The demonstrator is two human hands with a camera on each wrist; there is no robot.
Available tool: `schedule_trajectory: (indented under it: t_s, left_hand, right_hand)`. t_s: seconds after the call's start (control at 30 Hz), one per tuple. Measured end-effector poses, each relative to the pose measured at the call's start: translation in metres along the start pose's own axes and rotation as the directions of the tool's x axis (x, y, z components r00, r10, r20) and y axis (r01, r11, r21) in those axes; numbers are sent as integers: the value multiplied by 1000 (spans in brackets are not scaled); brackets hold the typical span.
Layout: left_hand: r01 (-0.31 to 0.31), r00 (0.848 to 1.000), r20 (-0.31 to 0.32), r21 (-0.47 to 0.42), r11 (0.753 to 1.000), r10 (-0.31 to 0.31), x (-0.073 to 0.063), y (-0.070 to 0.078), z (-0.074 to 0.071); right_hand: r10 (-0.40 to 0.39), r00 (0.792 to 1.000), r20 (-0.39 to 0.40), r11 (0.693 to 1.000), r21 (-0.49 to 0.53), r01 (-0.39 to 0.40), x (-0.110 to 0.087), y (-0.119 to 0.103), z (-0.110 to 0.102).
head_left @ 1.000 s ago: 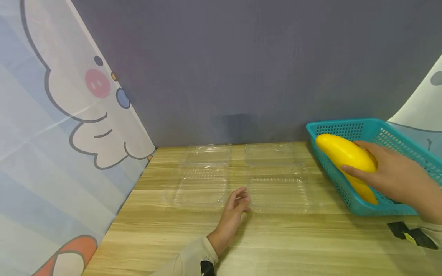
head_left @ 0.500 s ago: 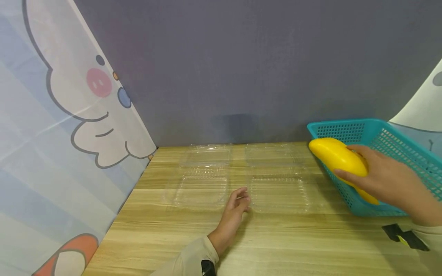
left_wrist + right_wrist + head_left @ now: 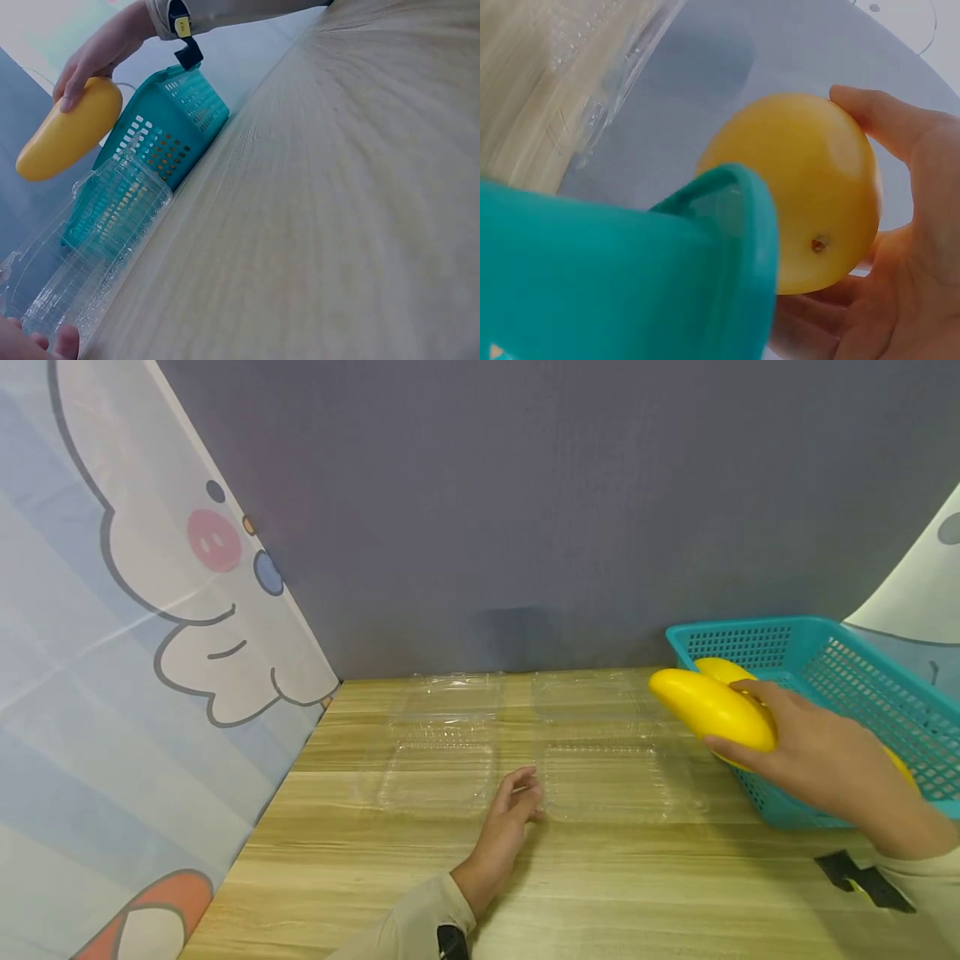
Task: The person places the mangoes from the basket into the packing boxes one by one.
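My right hand grips a smooth yellow mango around its side, thumb at the near edge and fingers over the far one. It is held above the left rim of the teal basket. The right wrist view shows the mango's end with a small brown stem mark, partly hidden by the basket rim. My left hand rests on the table with loosely curled fingers, holding nothing. Its fingertips lie at the near-left corner of the right clear plastic container.
Another open clear container lies to the left, its lid folded back toward the grey wall. More yellow fruit shows inside the basket. A cartoon-printed cloth borders the wooden table on the left.
My right hand has lifted the mango and carried it left, out over the basket's rim. Other yellow fruit in the basket has come into view behind it. The left hand has stayed still.
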State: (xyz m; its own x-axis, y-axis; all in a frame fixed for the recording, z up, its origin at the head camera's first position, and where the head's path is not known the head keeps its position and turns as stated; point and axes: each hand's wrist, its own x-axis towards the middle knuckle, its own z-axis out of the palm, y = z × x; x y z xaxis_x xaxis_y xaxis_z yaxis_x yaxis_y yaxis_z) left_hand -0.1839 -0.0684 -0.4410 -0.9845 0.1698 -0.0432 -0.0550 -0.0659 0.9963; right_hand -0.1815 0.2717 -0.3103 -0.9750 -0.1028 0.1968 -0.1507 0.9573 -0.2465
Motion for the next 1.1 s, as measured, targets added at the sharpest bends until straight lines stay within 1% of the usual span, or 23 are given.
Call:
schedule_trajectory:
  t_s: [0.07,0.17,0.33,0.5,0.67,0.83,1.0,1.1]
  left_hand:
    - [8,1000,5,0,1000,-8,1,0,-1]
    - [13,1000,7,2,1000,-13,1,0,-1]
    - [-1,1000,4,-18,1000,1,0,2,1]
    - [-2,1000,4,-22,1000,2,0,2,1]
    - [2,1000,-5,-4,1000,-2,1,1,1]
    - [4,1000,-2,8,1000,-4,1,0,0]
    - [11,1000,-6,7,1000,-11,0,2,0]
    - [7,1000,-9,2,1000,-7,0,2,0]
  right_hand:
    - [-4,1000,-7,1000,-7,4,0,-2,2]
    - [-9,1000,3,1000,-23,9,0,-5,4]
    - [-36,999,11,999,-35,37,0,-14,8]
    - [-68,998,-6,996,-51,68,-3,-23,13]
    - [-105,994,-10,994,-35,104,-5,-32,24]
    - [-144,989,-13,989,-29,144,-5,-36,34]
    - [-170,985,-29,985,-42,168,-5,-39,42]
    - [-181,982,-51,983,-28,180,-6,-40,46]
